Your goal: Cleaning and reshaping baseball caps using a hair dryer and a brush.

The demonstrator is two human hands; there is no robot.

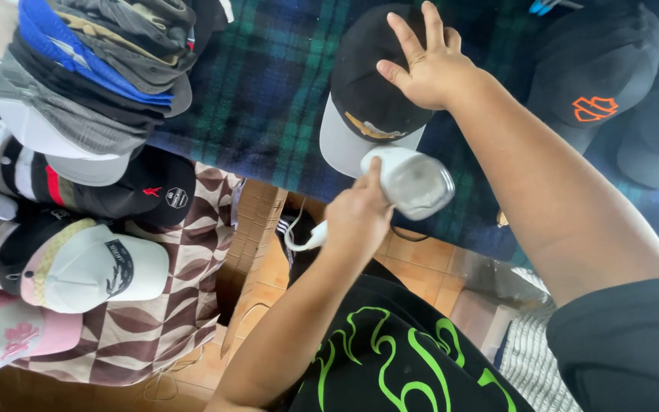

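My left hand grips the handle of a white handheld steamer, whose round head points up just below a cap's brim; a white cord hangs from it. With fingers spread, my right hand presses on the crown of a black cap with a grey brim. That cap lies on a dark blue and green plaid cloth.
A tall stack of caps stands at the left, with more caps on a brown patterned cloth below. Two black caps with orange and red emblems lie at the right. Orange floor tiles show beneath.
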